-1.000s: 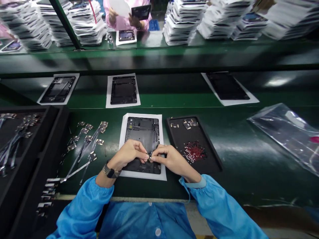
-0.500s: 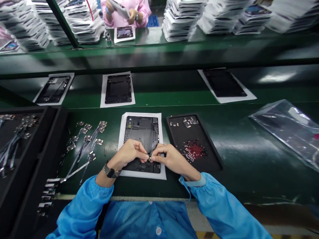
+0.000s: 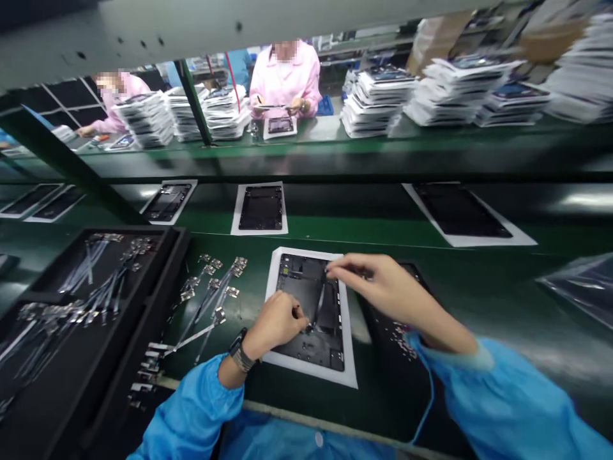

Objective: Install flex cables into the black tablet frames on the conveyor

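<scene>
The frame [image 3: 299, 287] lay on a sheet [image 3: 351, 370] on the table [image 3: 479, 300] before me. Loose cables [image 3: 211, 300] lay left of it, a tray [image 3: 165, 300] of more further left, another tray [image 3: 383, 358] just right. Behind, a belt [image 3: 345, 223] carried more frames [image 3: 261, 207].

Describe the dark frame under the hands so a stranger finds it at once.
On the green bench, look nearest the person, right of the cables. The frame lies on white paper; unlike the frames farther back, the left hand and right hand hold a strip across it.

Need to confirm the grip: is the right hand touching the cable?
Touching. The head view shows the right hand pinching the top end of the cable.
</scene>
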`<action>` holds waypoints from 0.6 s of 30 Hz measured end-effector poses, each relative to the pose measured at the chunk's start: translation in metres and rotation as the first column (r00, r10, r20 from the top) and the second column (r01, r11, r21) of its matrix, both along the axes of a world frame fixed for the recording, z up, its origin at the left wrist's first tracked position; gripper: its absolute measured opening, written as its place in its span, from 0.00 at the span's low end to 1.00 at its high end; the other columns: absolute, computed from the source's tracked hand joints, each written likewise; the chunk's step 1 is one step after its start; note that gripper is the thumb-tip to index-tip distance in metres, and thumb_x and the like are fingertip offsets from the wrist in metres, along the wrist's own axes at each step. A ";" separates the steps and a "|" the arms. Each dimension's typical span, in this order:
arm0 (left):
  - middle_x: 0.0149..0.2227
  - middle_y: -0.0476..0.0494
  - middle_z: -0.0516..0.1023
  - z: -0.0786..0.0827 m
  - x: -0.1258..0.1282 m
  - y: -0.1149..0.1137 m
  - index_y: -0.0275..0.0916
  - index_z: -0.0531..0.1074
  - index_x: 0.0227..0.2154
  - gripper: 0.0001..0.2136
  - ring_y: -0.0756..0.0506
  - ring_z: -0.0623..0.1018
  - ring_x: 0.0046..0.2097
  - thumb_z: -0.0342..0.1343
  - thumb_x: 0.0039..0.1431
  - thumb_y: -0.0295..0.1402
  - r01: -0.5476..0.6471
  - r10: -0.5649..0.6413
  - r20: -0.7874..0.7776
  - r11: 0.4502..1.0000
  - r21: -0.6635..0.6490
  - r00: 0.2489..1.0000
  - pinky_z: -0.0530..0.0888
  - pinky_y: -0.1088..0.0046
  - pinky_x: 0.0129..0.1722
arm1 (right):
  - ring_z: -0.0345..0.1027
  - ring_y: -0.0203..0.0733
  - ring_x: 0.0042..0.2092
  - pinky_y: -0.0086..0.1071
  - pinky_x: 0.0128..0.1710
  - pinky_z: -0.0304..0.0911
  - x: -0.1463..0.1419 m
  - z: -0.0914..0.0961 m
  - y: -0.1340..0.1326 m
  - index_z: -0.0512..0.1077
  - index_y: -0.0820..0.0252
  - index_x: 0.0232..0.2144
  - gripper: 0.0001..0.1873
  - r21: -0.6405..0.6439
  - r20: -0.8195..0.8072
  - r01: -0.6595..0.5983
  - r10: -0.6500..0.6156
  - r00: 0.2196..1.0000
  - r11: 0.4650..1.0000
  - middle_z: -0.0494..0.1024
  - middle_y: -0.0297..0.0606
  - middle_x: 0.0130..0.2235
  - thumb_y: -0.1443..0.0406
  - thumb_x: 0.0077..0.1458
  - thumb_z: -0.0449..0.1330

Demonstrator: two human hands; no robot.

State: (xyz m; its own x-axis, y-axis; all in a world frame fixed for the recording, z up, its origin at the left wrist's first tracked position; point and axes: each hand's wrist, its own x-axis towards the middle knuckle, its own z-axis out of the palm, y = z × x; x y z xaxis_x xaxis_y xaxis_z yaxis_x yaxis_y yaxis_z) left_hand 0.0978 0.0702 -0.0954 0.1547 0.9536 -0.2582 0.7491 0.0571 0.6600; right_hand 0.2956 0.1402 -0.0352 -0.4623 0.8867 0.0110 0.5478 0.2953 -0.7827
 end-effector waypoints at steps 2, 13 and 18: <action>0.33 0.42 0.80 0.003 -0.004 0.004 0.39 0.77 0.25 0.05 0.41 0.76 0.43 0.60 0.54 0.32 0.023 -0.020 -0.111 0.999 0.024 0.994 0.71 0.67 0.45 | 0.74 0.43 0.39 0.31 0.41 0.64 -0.030 0.003 0.038 0.78 0.61 0.34 0.10 -0.061 0.092 0.024 -0.018 0.996 0.998 0.82 0.39 0.35 0.65 0.60 0.57; 0.52 0.30 0.72 -0.003 -0.030 0.088 0.31 0.70 0.49 0.14 0.37 0.69 0.53 0.50 0.61 0.28 0.081 0.028 -0.418 0.967 0.241 0.908 0.69 0.60 0.52 | 0.72 0.46 0.47 0.40 0.46 0.69 -0.180 -0.051 0.151 0.74 0.65 0.44 0.13 -0.163 0.415 0.518 -0.418 0.808 0.840 0.77 0.47 0.47 0.61 0.62 0.61; 0.48 0.31 0.75 -0.013 -0.043 0.114 0.32 0.73 0.46 0.12 0.36 0.72 0.51 0.52 0.59 0.26 0.075 0.008 -0.384 0.977 0.200 0.923 0.70 0.61 0.50 | 0.71 0.45 0.48 0.42 0.48 0.70 -0.196 -0.066 0.164 0.70 0.63 0.51 0.17 -0.213 0.416 0.609 -0.494 0.764 0.764 0.73 0.46 0.52 0.60 0.63 0.60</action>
State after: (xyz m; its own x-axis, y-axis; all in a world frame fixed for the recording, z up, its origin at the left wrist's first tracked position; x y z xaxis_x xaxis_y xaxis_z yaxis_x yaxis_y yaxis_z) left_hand 0.0545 0.1845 -0.1081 0.1169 0.9879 -0.1016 0.9446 -0.0790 0.3187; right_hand 0.0994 0.3042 -0.1015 0.1851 0.9099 -0.3713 0.7649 -0.3706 -0.5268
